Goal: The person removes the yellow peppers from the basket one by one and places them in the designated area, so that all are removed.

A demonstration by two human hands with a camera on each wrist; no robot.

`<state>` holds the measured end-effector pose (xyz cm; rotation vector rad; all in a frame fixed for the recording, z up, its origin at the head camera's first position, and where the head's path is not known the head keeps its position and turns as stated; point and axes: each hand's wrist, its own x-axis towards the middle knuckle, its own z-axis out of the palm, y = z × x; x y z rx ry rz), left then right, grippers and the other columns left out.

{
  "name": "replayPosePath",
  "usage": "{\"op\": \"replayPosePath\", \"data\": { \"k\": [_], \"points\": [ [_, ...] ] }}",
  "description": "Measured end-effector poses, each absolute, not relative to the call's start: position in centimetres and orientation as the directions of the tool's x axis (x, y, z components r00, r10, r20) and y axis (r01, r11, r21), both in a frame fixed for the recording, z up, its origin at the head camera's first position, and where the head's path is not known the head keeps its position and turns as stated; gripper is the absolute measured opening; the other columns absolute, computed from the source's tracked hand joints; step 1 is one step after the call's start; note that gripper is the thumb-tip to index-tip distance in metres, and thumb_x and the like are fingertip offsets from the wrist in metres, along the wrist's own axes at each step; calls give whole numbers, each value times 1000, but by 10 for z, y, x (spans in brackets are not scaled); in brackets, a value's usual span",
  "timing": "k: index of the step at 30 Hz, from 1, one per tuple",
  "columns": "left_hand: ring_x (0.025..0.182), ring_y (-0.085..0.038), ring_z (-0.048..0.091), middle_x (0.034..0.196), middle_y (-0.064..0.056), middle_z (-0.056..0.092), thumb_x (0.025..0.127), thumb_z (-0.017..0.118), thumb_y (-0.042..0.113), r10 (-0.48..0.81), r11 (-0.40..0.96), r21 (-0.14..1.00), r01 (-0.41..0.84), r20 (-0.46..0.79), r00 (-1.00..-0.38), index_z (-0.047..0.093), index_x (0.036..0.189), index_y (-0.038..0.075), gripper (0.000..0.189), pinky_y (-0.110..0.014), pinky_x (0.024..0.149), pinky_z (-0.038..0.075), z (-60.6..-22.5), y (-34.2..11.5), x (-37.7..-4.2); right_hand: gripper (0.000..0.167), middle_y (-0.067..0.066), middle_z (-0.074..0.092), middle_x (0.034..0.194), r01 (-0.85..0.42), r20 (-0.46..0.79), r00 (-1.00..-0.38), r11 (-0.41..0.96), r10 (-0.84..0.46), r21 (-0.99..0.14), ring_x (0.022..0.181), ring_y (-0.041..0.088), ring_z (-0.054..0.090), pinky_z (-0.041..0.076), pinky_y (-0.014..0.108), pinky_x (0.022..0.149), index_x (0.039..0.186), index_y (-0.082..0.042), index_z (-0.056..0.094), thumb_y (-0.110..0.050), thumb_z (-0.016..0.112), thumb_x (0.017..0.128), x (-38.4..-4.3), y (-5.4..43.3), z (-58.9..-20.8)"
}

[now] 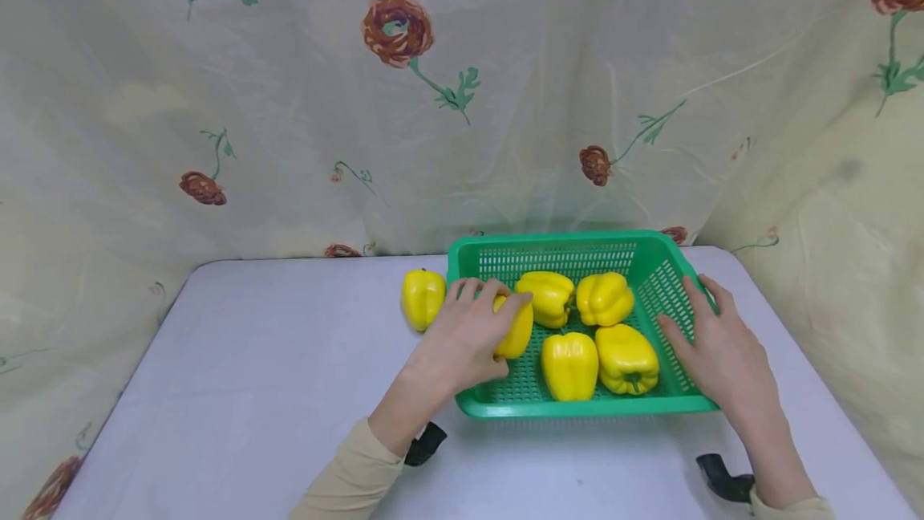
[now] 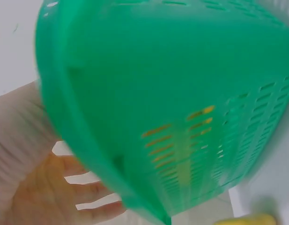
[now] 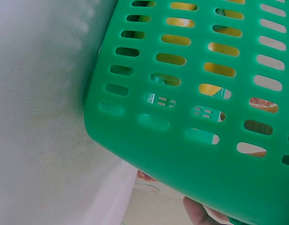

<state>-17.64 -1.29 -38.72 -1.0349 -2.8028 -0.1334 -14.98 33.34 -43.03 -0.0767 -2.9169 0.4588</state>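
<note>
My left hand (image 1: pixel 469 335) grips a yellow bell pepper (image 1: pixel 516 331) above the left part of a green plastic basket (image 1: pixel 577 409). In the left wrist view its fingers (image 2: pixel 90 191) reach past the basket's rim, and the held pepper is hidden behind the wall. At the basket's right side, my right hand (image 1: pixel 732 359) holds the rim, thumb on the inner side and fingers over the edge. Several yellow bell peppers lie in the basket, one pepper (image 1: pixel 570 366) near the front. Outside it, left of the basket, another pepper (image 1: pixel 422 299) stands on the table.
The basket sits on a white-covered table (image 1: pixel 253 375), close to its back edge. A flower-printed curtain (image 1: pixel 289 103) hangs behind and at the sides. Black straps (image 1: pixel 426 445) show at both wrists.
</note>
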Motion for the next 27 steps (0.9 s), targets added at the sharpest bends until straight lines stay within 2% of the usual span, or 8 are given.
{"op": "replayPosePath", "data": {
  "k": [15,27],
  "points": [
    [129,-34,64,144,-7,63,81,93,35,593,762,106,639,282,-754,53,156,23,85,-52,118,50,-374,-38,-176,77,43,29,163,30,171,-981,952,86,-306,106,65,61,59,72,73,165,7,30,-38,58,110,-149,334,-431],
    [129,-38,62,142,-9,64,81,92,28,561,773,110,625,339,-755,55,155,20,84,-54,117,48,-362,-55,-173,77,43,29,163,25,172,-982,950,83,-311,106,66,61,59,73,73,165,7,30,-38,58,110,-149,334,-432]
  ]
}}
